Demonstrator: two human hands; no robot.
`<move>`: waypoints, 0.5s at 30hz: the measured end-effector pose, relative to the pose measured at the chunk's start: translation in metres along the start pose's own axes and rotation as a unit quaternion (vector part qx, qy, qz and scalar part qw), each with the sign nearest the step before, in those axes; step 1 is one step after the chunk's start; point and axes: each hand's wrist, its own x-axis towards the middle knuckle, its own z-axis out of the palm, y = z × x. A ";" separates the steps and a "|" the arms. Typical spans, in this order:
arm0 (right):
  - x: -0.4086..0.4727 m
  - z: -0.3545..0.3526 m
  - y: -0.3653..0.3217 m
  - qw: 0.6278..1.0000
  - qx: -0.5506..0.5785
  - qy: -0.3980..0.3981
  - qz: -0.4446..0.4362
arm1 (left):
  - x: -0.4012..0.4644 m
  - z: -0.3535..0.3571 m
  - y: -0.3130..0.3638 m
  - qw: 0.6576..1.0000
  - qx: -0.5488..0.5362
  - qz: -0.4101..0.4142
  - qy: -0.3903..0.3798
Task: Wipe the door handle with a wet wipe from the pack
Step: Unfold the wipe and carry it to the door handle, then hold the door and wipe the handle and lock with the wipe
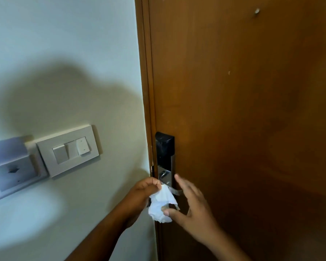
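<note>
Wipe (161, 205) in left hand (142, 194), on handle (177, 192)

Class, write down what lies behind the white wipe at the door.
The wipe, gripped by the left hand, covers most of the handle; only the handle's metal tip shows to its right. The rest of the handle and the lower lock plate are hidden behind it.

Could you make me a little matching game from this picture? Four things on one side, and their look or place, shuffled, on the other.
Things:
1 wipe
2 door
3 switch plate
4 lock box

Look or place:
A black
B pale, on the wall
C crumpled, in the left hand
D brown

Pairs: 1-C, 2-D, 3-B, 4-A.
</note>
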 end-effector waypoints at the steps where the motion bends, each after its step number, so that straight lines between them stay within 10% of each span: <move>1: 0.005 0.002 0.001 1.000 0.000 -0.007 0.000 | 0.005 -0.002 0.002 1.000 -0.025 -0.007 -0.007; 7: 0.026 0.004 0.001 0.995 0.059 0.067 -0.036 | 0.030 -0.021 -0.002 1.000 -0.010 -0.013 -0.010; 15: 0.041 0.007 -0.007 0.947 0.278 0.098 0.131 | 0.038 -0.032 -0.007 0.998 0.024 0.045 -0.047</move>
